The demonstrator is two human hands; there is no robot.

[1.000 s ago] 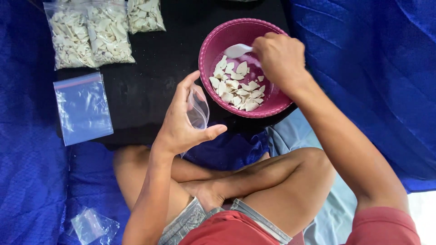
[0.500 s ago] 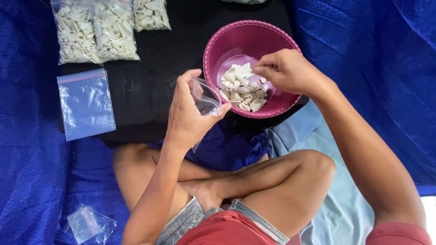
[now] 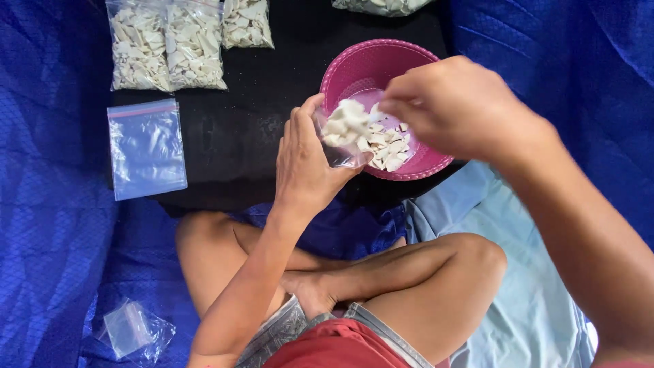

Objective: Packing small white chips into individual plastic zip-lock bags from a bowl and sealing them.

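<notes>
- Head view: left hand (image 3: 306, 163) pinches a small clear bag (image 3: 340, 146) open, mid-frame, right at the pink bowl (image 3: 354, 68) rim.
- Right hand (image 3: 463, 102) is closed around white chips (image 3: 347, 119), touching the bag mouth from the right.
- Filled bags (image 3: 167, 44) sit upper left, an empty one (image 3: 146, 146) below.

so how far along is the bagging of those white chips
Done: three filled bags lie at the top left of the black mat, and part of another shows at the top edge. In hand: the left hand holds a clear bag open while the right hand drops chips in. Left: chips remain in the pink bowl, and an empty bag waits.
</notes>
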